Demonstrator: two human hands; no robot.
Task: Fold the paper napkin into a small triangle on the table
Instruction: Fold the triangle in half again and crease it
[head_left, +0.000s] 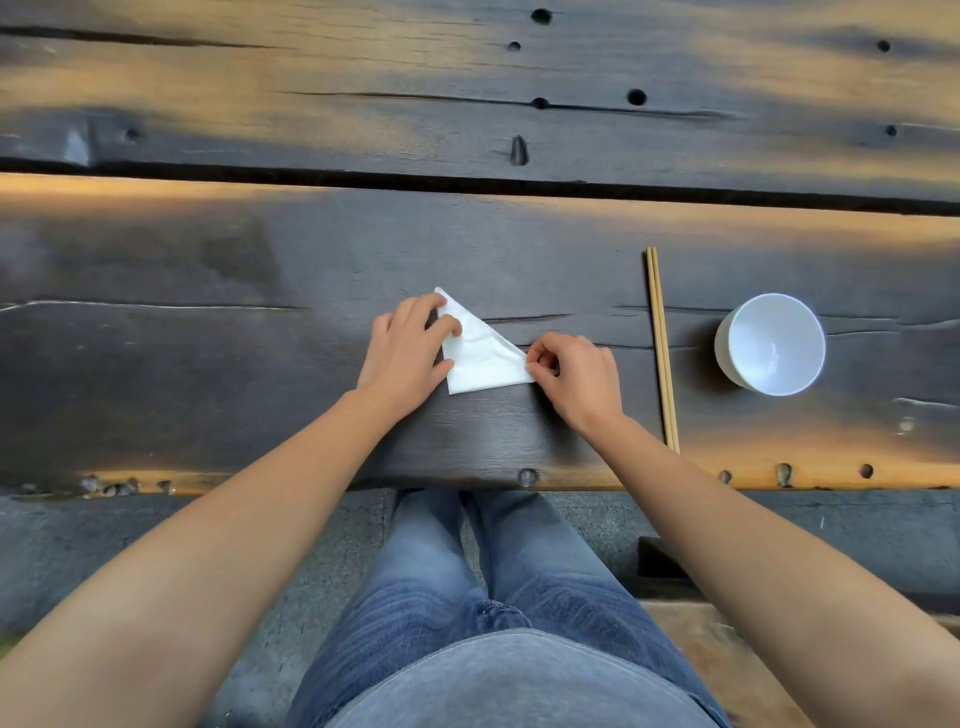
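Observation:
A white paper napkin (480, 353) lies folded into a triangle on the dark wooden table (260, 338), with one point away from me and one to the right. My left hand (408, 353) rests flat on its left edge, fingers spread and pressing it down. My right hand (576, 376) pinches the napkin's right corner between thumb and forefinger. The left edge of the napkin is hidden under my left hand.
A pair of wooden chopsticks (661, 348) lies lengthwise just right of my right hand. A white bowl (771, 343) stands beyond them. The table's near edge (527, 480) runs above my knees, and a gap between planks (467, 183) crosses farther back.

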